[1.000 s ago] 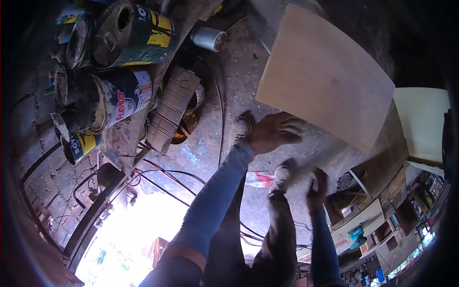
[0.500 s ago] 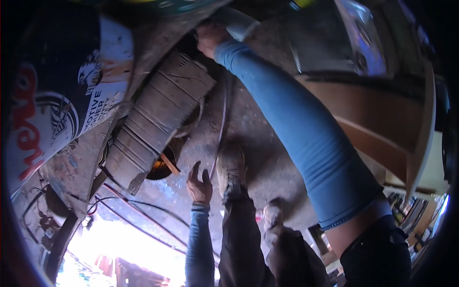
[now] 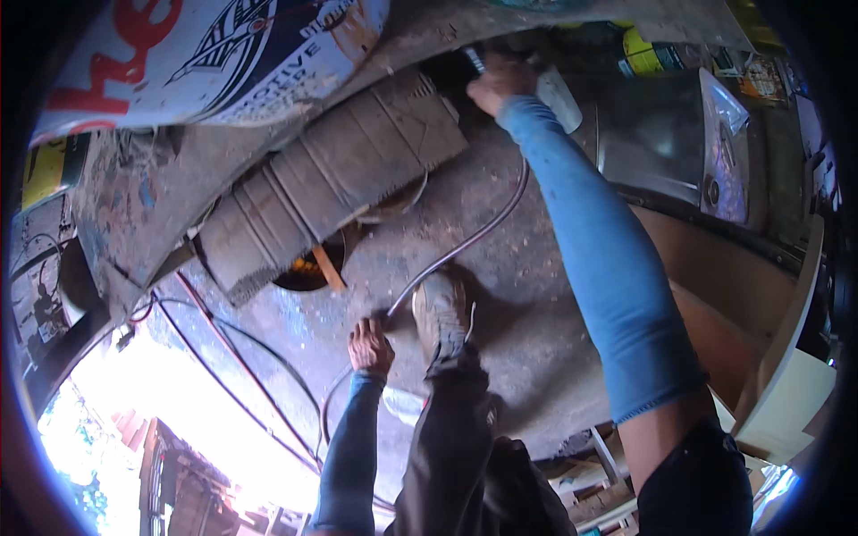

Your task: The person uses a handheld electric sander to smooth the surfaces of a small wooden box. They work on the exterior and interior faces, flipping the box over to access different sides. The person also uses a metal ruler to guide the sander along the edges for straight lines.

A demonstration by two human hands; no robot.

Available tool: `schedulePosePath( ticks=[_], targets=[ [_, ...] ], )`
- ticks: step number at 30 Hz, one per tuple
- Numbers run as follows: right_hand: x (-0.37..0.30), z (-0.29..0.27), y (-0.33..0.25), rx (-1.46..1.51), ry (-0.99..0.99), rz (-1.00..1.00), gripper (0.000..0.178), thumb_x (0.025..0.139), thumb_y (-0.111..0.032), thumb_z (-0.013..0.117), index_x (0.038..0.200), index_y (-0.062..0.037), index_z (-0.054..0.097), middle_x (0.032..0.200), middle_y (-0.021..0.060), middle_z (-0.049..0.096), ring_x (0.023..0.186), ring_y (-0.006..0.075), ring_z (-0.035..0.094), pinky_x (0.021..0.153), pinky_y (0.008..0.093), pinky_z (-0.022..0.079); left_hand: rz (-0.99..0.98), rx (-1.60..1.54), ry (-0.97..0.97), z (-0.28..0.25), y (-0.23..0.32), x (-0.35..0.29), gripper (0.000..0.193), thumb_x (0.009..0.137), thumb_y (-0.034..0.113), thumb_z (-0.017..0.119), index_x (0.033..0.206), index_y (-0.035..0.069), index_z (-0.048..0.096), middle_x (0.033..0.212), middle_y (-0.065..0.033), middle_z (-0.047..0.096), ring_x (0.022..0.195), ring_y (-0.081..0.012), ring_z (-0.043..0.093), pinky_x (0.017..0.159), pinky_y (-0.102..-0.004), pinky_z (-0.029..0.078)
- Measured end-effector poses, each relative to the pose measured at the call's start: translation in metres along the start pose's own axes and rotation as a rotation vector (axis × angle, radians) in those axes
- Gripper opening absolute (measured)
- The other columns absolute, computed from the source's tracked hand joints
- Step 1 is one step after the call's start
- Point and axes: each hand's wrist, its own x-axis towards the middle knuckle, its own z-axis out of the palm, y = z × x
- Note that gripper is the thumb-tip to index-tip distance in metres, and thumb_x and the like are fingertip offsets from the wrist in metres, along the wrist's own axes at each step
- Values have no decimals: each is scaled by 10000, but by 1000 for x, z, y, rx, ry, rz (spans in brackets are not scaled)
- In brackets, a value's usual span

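Note:
My left hand, low and left of centre, is closed around a dark, shiny hose. From there the hose curves up past my shoe toward my right wrist; its other end trails down behind my left forearm. At the top, my right hand has its fingers curled around something mostly hidden, with a small silvery part showing at the knuckles. Beside that hand is a pale, rounded cylinder; whether it joins what I hold, I cannot tell. Blue sleeves cover both forearms.
A folded cardboard piece hangs under a dusty tabletop edge, where a printed can stands. Below is a round dark container with an orange stick. Curved wooden panels stand right; cables cross the floor left.
My left hand has gone from open fingers beside the hose to a grip on it. The hose now bows out to the right. My view has shifted and turned.

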Motion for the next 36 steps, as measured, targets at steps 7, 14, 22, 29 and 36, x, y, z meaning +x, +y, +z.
schedulePosePath(
  ticks=[7,14,22,29,36],
  targets=[
    [-147,-51,86,707,326,293,430,774,-341,837,1049,-34,713,968,179,739,866,383,711,803,474,553,-78,-123,-58,-53,-20,-81,355,811,11,517,1084,145,699,962,-135,711,943,-378,671,812,-506,515],
    [-308,-113,2,1266,-407,624,511,852,-491,748,1103,-47,719,991,177,744,908,360,701,780,457,532,-249,187,318,-197,-269,-193,256,920,86,527,972,110,777,923,-154,733,904,-351,705,807,-450,561],
    [-422,-154,-44,1808,-971,957,457,924,-362,697,1237,-44,600,969,130,691,750,223,708,517,397,565,-427,322,435,-387,-333,-150,335,979,205,474,1200,189,724,1079,-125,757,969,-301,721,812,-451,557],
    [-509,-71,-216,2589,-578,1070,349,1017,-239,604,1306,-43,595,1117,130,694,875,261,703,715,421,613,-288,942,402,-576,-525,-114,443,1013,259,481,1455,277,511,992,-70,707,822,-294,714,708,-441,580],
    [-489,-16,-411,2203,-344,507,343,1009,-230,632,1273,-12,614,1105,135,685,930,250,724,782,417,638,-400,613,-60,-525,-711,-215,465,1027,198,483,1487,131,471,1226,-261,671,1065,-416,681,886,-523,559]
  ],
)
